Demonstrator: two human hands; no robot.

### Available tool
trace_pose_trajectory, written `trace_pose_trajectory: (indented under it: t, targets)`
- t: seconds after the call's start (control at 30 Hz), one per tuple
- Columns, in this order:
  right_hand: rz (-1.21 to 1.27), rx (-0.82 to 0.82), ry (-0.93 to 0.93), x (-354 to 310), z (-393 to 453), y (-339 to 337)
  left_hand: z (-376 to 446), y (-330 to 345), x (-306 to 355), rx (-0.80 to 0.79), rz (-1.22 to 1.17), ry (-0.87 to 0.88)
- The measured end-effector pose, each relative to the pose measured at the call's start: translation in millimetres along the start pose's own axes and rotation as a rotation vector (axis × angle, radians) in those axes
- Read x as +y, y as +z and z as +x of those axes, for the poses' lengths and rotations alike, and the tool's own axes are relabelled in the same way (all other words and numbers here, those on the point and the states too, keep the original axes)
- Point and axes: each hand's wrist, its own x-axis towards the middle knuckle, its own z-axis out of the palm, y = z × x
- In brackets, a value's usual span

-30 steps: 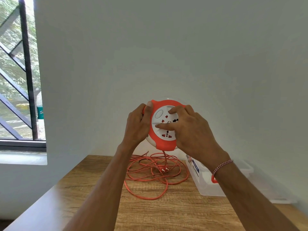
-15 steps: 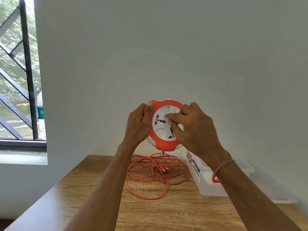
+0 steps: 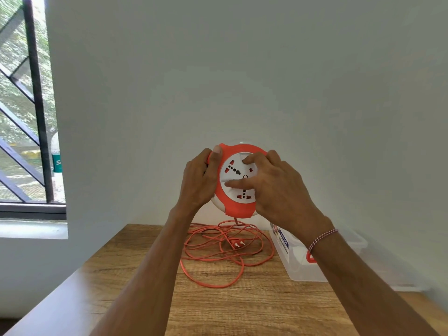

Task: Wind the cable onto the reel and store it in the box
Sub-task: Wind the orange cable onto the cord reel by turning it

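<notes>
I hold a round orange-and-white cable reel (image 3: 238, 207) upright in the air above the table. My left hand (image 3: 198, 183) grips its left rim. My right hand (image 3: 274, 190) presses fingers on the white socket face. An orange cable (image 3: 218, 253) hangs from the reel's bottom and lies in loose loops on the table, its plug (image 3: 236, 244) among them. A clear plastic box (image 3: 303, 265) stands at the right, partly hidden by my right forearm.
The wooden table (image 3: 242, 309) runs up to a white wall. A barred window (image 3: 29, 117) is at the left, beyond the table's left edge. The box's lid lies under or beside the box at the far right.
The white socket face has turned under my right fingers. The cable loops on the table have shifted slightly. My left hand has kept its grip on the rim.
</notes>
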Motion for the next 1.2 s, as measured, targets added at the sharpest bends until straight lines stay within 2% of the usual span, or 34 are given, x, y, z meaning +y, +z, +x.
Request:
trace_pose_trajectory:
  t: [0.2, 0.37, 0.53, 0.67, 0.7, 0.77, 0.83, 0.9, 1.2]
  targets:
    - [0.058, 0.125, 0.120, -1.4, -2.6, 8.8, -0.2, -0.8, -0.1, 0.014, 0.002, 0.000]
    - [0.141, 0.103, 0.238, -3.0, 0.4, 11.6, 0.5, 0.9, -1.6, 0.020, 0.018, 0.007]
    - [0.121, 0.091, 0.218, -2.1, 0.6, 9.4, 0.2, 1.3, -3.9, 0.017, 0.000, -0.010]
    - [0.159, 0.221, 0.030, 5.4, 0.9, 2.0, 0.0, -0.3, -4.5, 0.032, 0.000, -0.011]
    - [0.174, 0.219, -0.030, 8.2, 1.2, 1.2, 0.2, -0.4, -4.2, 0.033, 0.000, -0.009]
    - [0.174, 0.101, -0.095, 9.5, 1.7, 0.1, 0.7, -0.5, -3.4, 0.031, -0.004, -0.008]
    - [0.117, -0.026, -0.100, 5.9, 1.1, -0.6, 0.6, -0.5, -2.9, 0.029, -0.007, -0.004]
    - [0.056, -0.079, -0.082, 1.6, 0.3, -0.6, 0.2, 0.1, -3.1, 0.026, -0.004, 0.005]
    - [-0.061, -0.031, -0.004, -1.1, -1.3, 3.1, 1.2, 3.5, -4.4, 0.022, 0.021, 0.030]
